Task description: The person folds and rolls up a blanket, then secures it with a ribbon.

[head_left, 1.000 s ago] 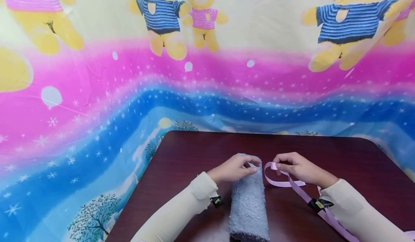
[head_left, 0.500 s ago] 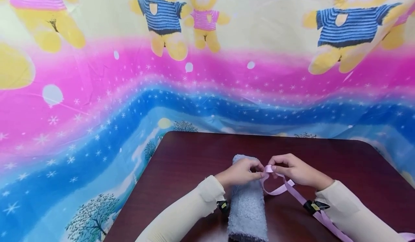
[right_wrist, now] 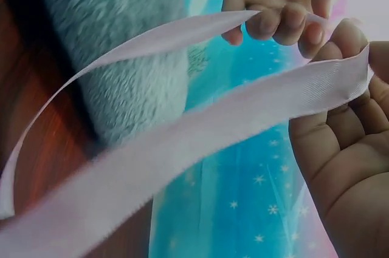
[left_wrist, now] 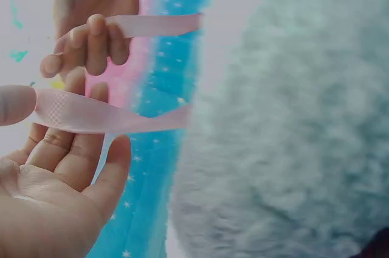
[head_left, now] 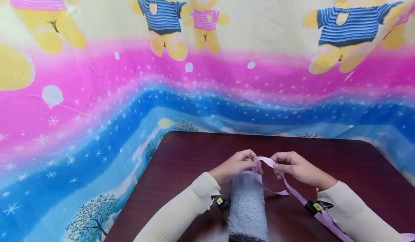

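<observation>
Tying stage: left hand (head_left: pixel 235 166) and right hand (head_left: pixel 293 168) each pinch the pink ribbon (head_left: pixel 264 161) above the rolled grey towel (head_left: pixel 248 209); crossing the ends likely comes next.

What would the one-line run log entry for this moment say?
left hand: pinches pink ribbon | right hand: pinches same ribbon | rolled grey towel: lies on table, beneath hands

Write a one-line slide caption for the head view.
Both hands, left hand and right hand, hold a pink ribbon above the far end of a rolled grey towel on a dark wooden table.
</observation>
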A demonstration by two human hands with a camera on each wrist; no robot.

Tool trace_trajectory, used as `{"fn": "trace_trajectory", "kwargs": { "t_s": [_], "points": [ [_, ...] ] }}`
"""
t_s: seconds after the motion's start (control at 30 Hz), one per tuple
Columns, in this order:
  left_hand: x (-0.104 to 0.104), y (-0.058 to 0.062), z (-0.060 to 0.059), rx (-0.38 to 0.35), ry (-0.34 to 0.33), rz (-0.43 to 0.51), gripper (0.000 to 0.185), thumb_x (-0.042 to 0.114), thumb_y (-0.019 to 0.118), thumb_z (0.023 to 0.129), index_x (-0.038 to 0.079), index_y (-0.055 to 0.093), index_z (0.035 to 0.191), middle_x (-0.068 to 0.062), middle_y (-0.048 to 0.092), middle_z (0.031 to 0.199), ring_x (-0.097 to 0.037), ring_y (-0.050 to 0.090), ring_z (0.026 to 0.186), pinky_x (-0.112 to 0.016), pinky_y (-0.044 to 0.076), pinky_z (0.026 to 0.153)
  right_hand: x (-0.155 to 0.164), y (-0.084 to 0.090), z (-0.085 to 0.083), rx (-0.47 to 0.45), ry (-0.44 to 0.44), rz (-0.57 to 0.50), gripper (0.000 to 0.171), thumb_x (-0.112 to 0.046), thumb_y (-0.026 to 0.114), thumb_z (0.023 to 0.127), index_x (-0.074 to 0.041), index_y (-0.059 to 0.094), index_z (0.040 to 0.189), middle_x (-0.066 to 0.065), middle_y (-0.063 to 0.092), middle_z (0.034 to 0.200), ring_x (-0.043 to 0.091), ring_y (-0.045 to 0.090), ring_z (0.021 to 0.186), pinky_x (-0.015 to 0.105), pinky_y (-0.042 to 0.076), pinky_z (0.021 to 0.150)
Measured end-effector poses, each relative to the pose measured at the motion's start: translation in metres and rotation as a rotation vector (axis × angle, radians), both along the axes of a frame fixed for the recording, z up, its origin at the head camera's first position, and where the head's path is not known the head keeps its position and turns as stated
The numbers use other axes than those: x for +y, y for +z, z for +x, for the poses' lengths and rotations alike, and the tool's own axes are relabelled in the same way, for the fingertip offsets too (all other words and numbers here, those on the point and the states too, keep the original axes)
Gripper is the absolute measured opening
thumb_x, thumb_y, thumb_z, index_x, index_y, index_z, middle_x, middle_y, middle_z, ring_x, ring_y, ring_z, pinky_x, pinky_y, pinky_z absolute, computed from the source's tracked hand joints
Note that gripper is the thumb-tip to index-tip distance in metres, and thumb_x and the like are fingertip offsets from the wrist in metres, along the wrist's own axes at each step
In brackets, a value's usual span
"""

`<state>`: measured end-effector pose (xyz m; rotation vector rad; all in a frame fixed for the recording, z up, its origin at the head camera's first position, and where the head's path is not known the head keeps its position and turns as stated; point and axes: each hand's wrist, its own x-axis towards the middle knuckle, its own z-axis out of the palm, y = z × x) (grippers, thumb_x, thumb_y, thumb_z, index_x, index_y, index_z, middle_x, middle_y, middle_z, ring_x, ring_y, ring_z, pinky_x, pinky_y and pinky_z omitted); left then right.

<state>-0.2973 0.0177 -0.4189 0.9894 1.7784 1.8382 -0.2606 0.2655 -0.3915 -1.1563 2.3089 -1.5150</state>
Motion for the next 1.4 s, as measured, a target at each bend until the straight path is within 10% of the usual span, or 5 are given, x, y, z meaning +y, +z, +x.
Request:
{"fn": "trace_trajectory", "kwargs": {
  "t_s": [0.33,0.8,1.4],
  "points": [
    [-0.027,0.02,-0.012,-0.083,0.025,0.013,0.013,0.002,0.056,0.096,-0.008,0.056,0.104,-0.007,0.056,0.066,-0.014,0.054,0.059,-0.026,0.048,0.057,0.004,0.005,-0.003,-0.232,0.05,-0.233,0.029,0.001,0.047,0.101,0.011,0.05,0.128,0.02,0.055,0.076,0.021,0.056,0.061,0.036,0.05,0.051],
    [-0.08,0.039,-0.034,-0.042,0.105,0.007,0.016,0.003,0.057,0.096,-0.006,0.058,0.109,-0.007,0.056,0.066,-0.014,0.046,0.055,-0.024,0.04,0.051,0.026,0.007,-0.008,-0.2,-0.03,-0.25,0.028,0.002,0.046,0.101,0.012,0.05,0.127,0.007,0.052,0.074,0.029,0.026,0.048,0.039,0.022,0.039],
    [-0.166,0.036,-0.07,-0.112,0.586,0.279,0.008,-0.003,0.059,0.092,0.002,0.064,0.096,-0.001,0.055,0.072,-0.008,0.048,0.055,-0.023,0.046,0.052,0.063,-0.003,-0.016,-0.172,-0.141,-0.227,0.028,-0.001,0.045,0.102,0.016,0.048,0.124,0.01,0.045,0.068,0.032,0.027,0.05,0.042,0.025,0.042]
  ]
}}
